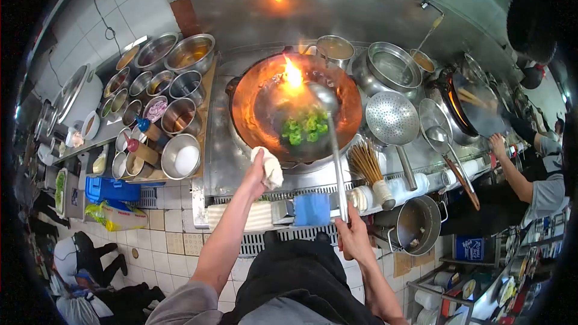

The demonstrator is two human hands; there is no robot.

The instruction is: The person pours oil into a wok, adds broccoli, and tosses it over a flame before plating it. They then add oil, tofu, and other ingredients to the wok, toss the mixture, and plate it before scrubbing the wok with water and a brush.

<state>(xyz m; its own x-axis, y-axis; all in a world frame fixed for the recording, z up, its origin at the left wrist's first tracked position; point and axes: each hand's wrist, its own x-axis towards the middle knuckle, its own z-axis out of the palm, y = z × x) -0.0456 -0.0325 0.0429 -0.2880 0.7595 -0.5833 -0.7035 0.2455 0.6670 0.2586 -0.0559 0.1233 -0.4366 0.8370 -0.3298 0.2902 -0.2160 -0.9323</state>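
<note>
Left hand (257, 174) gripped white cloth (269, 167) closed against near rim of wok (253, 105). Right hand (352, 238) clenched ladle (330, 138) handle end, bowl over broccoli (304, 127) inside wok. Flame (293, 75) burned at far rim. Bamboo brush (368, 168) stood just right.

Glossy blackened metal wok (259, 105), shiny steel ladle (335, 150), soft white cloth (271, 167)
</note>
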